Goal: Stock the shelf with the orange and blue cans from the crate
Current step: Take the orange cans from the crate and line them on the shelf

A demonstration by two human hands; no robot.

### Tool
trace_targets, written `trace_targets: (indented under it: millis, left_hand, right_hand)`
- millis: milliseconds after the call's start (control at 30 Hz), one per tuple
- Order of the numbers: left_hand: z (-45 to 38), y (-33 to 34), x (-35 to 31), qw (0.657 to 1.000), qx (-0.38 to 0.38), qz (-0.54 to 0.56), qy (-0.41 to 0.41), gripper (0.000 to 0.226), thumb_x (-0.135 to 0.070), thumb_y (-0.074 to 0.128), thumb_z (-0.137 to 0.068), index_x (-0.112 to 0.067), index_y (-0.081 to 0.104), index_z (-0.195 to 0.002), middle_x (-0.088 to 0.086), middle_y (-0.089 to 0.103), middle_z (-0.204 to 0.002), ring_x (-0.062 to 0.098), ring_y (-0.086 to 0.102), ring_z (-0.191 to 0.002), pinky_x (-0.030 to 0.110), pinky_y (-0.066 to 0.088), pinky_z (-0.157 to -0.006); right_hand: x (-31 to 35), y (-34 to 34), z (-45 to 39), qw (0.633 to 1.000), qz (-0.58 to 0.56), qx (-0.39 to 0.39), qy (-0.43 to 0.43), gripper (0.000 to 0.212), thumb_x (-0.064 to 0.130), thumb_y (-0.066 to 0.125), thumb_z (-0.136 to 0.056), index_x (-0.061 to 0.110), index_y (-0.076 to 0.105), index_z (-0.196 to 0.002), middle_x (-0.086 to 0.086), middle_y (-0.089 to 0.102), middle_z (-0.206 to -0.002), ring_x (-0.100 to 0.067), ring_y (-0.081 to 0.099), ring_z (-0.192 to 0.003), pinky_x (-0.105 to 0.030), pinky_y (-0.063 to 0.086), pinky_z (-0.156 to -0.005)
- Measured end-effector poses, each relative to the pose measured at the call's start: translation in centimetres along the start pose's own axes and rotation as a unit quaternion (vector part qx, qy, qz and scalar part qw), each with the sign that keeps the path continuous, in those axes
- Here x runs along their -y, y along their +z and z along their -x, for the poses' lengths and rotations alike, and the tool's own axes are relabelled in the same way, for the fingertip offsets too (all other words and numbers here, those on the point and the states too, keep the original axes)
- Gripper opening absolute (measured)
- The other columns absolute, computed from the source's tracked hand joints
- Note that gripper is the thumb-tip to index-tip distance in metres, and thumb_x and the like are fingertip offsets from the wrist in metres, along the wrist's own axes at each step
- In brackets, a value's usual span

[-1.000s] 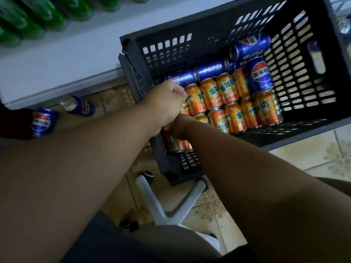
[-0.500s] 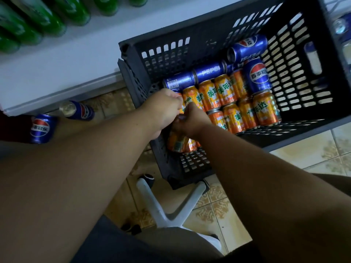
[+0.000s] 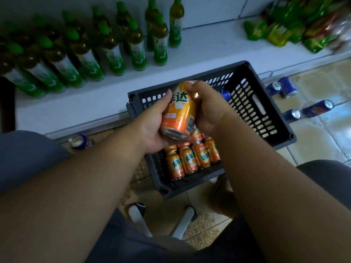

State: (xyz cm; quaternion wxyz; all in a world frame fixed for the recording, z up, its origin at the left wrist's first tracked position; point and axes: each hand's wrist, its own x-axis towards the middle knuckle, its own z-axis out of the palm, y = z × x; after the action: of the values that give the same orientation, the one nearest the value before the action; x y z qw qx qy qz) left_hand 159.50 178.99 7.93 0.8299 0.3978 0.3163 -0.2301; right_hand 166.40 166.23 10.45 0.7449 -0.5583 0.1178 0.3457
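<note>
Holding one orange can [image 3: 179,111] above the crate [image 3: 252,103], I have both hands wrapped on it: my left hand [image 3: 152,122] cups its lower side with the fingers curled under, and my right hand [image 3: 207,109] grasps the upper side, fingertips near the rim. The can lies tilted, its base toward me. Below it, more orange cans [image 3: 190,160] stand packed along the near wall of the crate, and one blue can [image 3: 225,94] shows just past my right hand. On the white shelf [image 3: 209,46] behind the crate stand green bottles [image 3: 114,52], with snack packets [image 3: 281,33] to the right. Several blue cans [image 3: 286,90] lie on the tiled floor [image 3: 322,133] right of the crate, and another [image 3: 80,142] lies on the left.
</note>
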Motion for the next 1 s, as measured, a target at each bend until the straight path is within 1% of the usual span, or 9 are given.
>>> trace_targets:
  millis: [67,133,233,300,433,533,700,867,1000]
  left_hand:
    - [1.3,0.7,-0.2,0.998,-0.014,-0.016,0.064,0.055,-0.069,0.066,-0.073,-0.024,0.076,-0.103,0.012,0.076,-0.107,0.03,0.074,-0.095,0.045,0.058,-0.083]
    - [2.7,1.4,-0.3,0.982,-0.088,-0.085,0.147,0.049,-0.073,0.059,-0.08,-0.029,0.078,-0.092,0.003,0.078,-0.097,0.022,0.076,-0.087,0.039,0.058,-0.079]
    - [4.8,2.0,-0.9,0.925,-0.217,-0.185,0.25,0.067,-0.082,0.048,-0.071,-0.03,0.065,-0.109,-0.008,0.074,-0.094,0.013,0.074,-0.082,0.044,0.059,-0.081]
    - [6.2,1.7,-1.6,0.896,-0.26,-0.214,0.29,0.067,-0.084,0.041,-0.069,-0.031,0.061,-0.105,-0.009,0.069,-0.094,0.013,0.07,-0.086,0.045,0.058,-0.084]
    - [9.3,-0.6,-4.1,0.953,-0.154,-0.067,0.25,0.059,-0.075,0.041,-0.087,-0.027,0.07,-0.105,0.002,0.077,-0.101,0.024,0.075,-0.093,0.047,0.058,-0.085]
    - [12.1,-2.6,-6.5,0.959,-0.109,-0.013,0.26,0.059,-0.071,0.042,-0.091,-0.025,0.078,-0.098,0.008,0.077,-0.103,0.026,0.075,-0.093,0.043,0.06,-0.075]
    - [15.9,-4.1,-9.6,0.89,-0.242,-0.034,0.386,0.058,-0.079,0.039,-0.078,-0.036,0.076,-0.088,0.0,0.078,-0.092,0.019,0.076,-0.085,0.051,0.059,-0.081]
    - [18.9,-5.5,-13.7,0.828,-0.316,-0.023,0.463,0.058,-0.076,0.035,-0.08,-0.033,0.075,-0.079,-0.002,0.078,-0.089,0.016,0.075,-0.085,0.052,0.057,-0.088]
    - [20.5,-6.6,-17.8,0.778,-0.357,-0.02,0.516,0.064,-0.083,0.035,-0.067,-0.033,0.073,-0.077,-0.001,0.076,-0.088,0.019,0.073,-0.09,0.052,0.055,-0.09]
  right_hand:
    - [-0.1,2.2,1.5,0.998,-0.022,-0.05,-0.021,0.054,0.036,0.072,-0.087,0.008,0.053,-0.129,-0.025,0.065,-0.121,-0.042,0.069,-0.104,-0.062,0.055,-0.087]
    - [-0.5,4.1,2.6,0.992,0.064,-0.09,-0.055,0.053,0.058,0.064,-0.086,0.02,0.055,-0.121,-0.013,0.07,-0.11,-0.03,0.074,-0.091,-0.053,0.061,-0.077]
    - [-0.6,6.6,4.1,0.971,0.181,-0.124,-0.097,0.048,0.072,0.045,-0.089,0.027,0.052,-0.104,0.0,0.066,-0.099,-0.016,0.068,-0.086,-0.037,0.056,-0.07]
    - [-0.5,8.3,4.7,0.96,0.21,-0.135,-0.128,0.047,0.072,0.039,-0.092,0.028,0.049,-0.104,0.002,0.063,-0.096,-0.013,0.064,-0.085,-0.035,0.052,-0.07]
    - [-0.6,12.0,6.1,0.958,0.196,-0.106,-0.181,0.048,0.071,0.043,-0.09,0.027,0.06,-0.101,0.003,0.072,-0.092,-0.014,0.071,-0.085,-0.043,0.06,-0.08]
    - [-0.3,14.8,6.8,0.974,0.137,-0.016,-0.177,0.046,0.064,0.049,-0.092,0.024,0.067,-0.105,-0.001,0.076,-0.095,-0.017,0.075,-0.087,-0.046,0.062,-0.08]
    - [1.1,20.4,6.7,0.958,0.136,0.096,-0.234,0.048,0.059,0.042,-0.094,0.021,0.069,-0.101,-0.004,0.076,-0.097,-0.017,0.074,-0.091,-0.041,0.06,-0.082]
    - [2.2,26.5,6.2,0.905,0.205,0.1,-0.359,0.047,0.06,0.033,-0.097,0.023,0.06,-0.109,0.007,0.071,-0.089,-0.007,0.07,-0.083,-0.037,0.058,-0.076]
    - [3.6,30.5,5.2,0.865,0.221,0.109,-0.436,0.048,0.058,0.03,-0.099,0.021,0.056,-0.116,0.022,0.06,-0.076,0.002,0.059,-0.07,-0.027,0.049,-0.066]
